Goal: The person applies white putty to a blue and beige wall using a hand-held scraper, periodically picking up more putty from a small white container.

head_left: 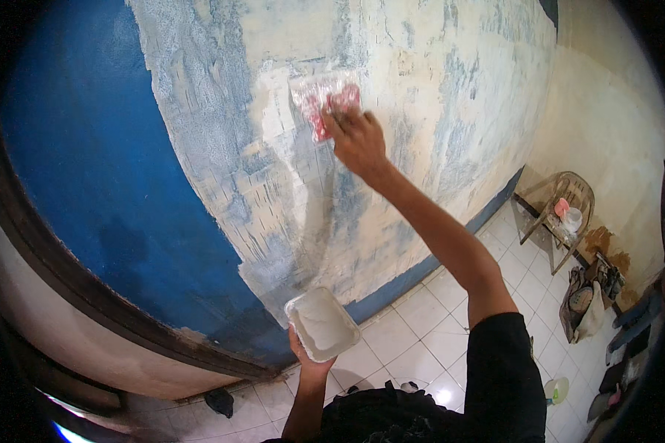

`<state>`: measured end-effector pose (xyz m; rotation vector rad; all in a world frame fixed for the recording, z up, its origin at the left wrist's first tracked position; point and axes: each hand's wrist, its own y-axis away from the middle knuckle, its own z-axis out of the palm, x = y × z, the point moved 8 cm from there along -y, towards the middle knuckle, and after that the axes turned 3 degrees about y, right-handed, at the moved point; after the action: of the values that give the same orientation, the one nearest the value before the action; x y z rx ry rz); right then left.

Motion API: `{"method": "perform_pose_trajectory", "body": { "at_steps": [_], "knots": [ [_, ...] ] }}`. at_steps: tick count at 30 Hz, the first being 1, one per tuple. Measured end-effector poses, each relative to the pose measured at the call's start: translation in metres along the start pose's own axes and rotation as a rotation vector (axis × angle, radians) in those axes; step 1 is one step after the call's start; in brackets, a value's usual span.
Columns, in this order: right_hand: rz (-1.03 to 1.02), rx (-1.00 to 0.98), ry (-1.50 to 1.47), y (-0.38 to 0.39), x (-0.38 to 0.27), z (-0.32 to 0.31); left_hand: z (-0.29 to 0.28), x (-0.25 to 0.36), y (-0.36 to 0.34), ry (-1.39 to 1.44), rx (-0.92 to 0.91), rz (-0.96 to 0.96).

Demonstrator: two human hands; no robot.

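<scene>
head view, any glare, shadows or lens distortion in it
In the head view, a lamp-like glare spot burns out part of the tiled floor; also in the head view, a soft grey shadow falls on the patchy wall below the right hand; toward the head view's rim, the dark brown trim bows and the corners go black.

White tiled floor (pixel 425 314) (chair (pixel 578 190) beyond)

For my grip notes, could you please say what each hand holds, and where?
Left hand: white tray, lower-left side. Right hand: reddish spreader, lower-right part.
</scene>
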<state>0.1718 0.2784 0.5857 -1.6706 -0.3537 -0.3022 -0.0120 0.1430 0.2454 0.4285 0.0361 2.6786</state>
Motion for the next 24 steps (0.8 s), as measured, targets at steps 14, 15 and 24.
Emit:
{"method": "perform_pose_trajectory", "body": {
  "at_steps": [14, 15, 24],
  "knots": [
    [0.079, 0.051, -0.101, -0.008, 0.011, -0.055, 0.017, 0.023, 0.004, -0.499, -0.06, 0.211],
    [0.073, 0.022, -0.092, -0.022, 0.013, -0.055, 0.007, 0.015, -0.004, -0.232, -0.051, 0.097],
    [-0.015, -0.187, -0.104, 0.087, -0.033, -0.013, -0.013, 0.011, -0.003, 0.016, 0.006, -0.002]
  ]
}}
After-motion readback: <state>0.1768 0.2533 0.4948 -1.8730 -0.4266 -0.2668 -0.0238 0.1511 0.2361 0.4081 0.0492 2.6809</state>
